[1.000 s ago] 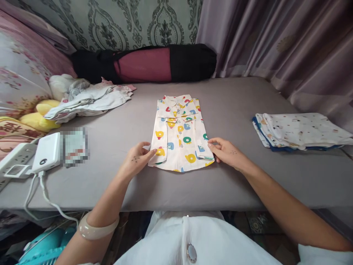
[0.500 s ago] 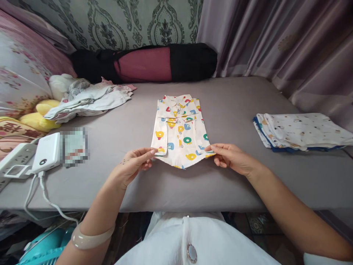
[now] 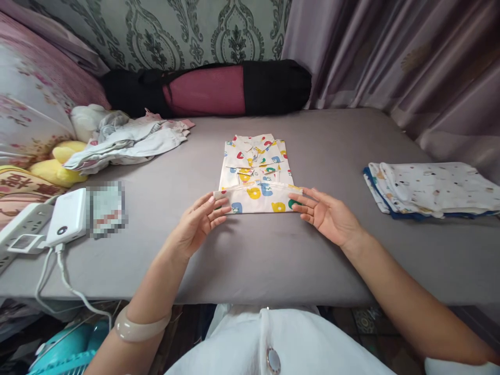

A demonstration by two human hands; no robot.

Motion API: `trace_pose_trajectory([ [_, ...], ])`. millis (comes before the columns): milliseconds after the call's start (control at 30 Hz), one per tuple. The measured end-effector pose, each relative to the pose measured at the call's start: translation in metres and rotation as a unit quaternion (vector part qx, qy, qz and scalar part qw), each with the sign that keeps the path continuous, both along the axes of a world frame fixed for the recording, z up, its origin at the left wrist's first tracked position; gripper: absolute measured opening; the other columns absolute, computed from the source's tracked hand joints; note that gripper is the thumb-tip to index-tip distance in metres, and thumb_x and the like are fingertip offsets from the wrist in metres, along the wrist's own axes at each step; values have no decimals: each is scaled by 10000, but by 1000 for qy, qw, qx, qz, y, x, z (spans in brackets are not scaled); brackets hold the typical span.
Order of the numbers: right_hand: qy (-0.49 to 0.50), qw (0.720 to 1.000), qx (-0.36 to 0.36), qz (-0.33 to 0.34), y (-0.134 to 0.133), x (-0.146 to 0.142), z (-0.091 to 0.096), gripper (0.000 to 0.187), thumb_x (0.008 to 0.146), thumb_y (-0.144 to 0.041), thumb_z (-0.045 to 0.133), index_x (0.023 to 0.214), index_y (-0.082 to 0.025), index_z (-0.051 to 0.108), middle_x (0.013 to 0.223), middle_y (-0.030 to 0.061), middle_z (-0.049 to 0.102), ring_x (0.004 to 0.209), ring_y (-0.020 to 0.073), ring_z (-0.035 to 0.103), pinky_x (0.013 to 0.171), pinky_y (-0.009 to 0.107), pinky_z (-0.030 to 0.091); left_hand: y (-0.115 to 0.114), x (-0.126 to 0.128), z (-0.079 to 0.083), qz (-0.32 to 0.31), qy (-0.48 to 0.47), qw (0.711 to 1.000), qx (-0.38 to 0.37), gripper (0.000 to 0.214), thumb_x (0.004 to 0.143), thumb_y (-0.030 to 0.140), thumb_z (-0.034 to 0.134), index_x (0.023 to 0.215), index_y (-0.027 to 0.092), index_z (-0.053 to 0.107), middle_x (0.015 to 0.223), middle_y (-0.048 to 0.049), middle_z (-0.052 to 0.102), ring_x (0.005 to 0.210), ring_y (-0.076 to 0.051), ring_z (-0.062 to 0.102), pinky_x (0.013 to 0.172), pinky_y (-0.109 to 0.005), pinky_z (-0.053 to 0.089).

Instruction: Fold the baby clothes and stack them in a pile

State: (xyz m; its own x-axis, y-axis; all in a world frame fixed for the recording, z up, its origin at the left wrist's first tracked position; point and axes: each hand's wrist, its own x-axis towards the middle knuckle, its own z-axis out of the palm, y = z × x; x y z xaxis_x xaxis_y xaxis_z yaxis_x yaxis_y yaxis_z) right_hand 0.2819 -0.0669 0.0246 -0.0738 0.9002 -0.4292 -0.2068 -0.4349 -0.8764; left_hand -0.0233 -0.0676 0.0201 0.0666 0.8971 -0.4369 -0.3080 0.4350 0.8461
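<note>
The shirt's hem has moved: half a second ago the two hands were pinching it at the near edge, and now it is lying turned up over the lower front, making the shirt shorter. Both hands have shifted slightly farther from the wearer along with it.

The one button-up shirt [image 3: 255, 174], printed with colourful letters, is resting face up at the middle of the grey cover [image 3: 250, 265], its single collar pointing away. The left hand [image 3: 195, 224] is meeting the fold's left corner, its fingers spreading loosely in front of the cloth; whether thumb and forefinger are pinching it, I cannot tell. The right hand [image 3: 332, 216] is mirroring it at the right corner, fingers spreading too, the grip equally unclear. One pale bangle [image 3: 140, 328] is circling the left forearm.

Well to the right, one stack of folded clothes [image 3: 433, 185] is lying with a printed white piece on top; its layers are too overlapped to count. On the left, one heap of pale clothes [image 3: 133, 143] is spreading near a yellow plush [image 3: 54, 174]. One white power bank [image 3: 67, 219] is sitting beside one power strip [image 3: 31, 221], and two white cables [image 3: 60, 260] are hanging down. One long black-and-maroon bag [image 3: 209, 91] is stretching along the back.
</note>
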Motion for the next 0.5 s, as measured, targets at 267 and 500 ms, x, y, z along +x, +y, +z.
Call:
trace_pose_trajectory([
  [267, -150, 982, 117, 6, -1, -10, -8, 469, 954, -452, 443, 1367, -233, 419, 1357, 135, 594, 1110, 243, 658, 904, 426, 569, 0, 10, -7, -50, 259, 950, 168, 623, 837, 495, 658, 1362, 209, 484, 1326, -147, 591, 1145, -268, 621, 959, -432, 522],
  [500, -511, 735, 354, 271, 2, -47, -21, 553, 1016, -401, 264, 1525, -191, 313, 1607, 85, 242, 1496, 222, 148, 1223, 510, 105, 16, 43, -20, -250, 548, 696, 392, 536, 985, 317, 346, 1493, 152, 307, 1576, -173, 302, 1490, -283, 195, 1188, -507, 234],
])
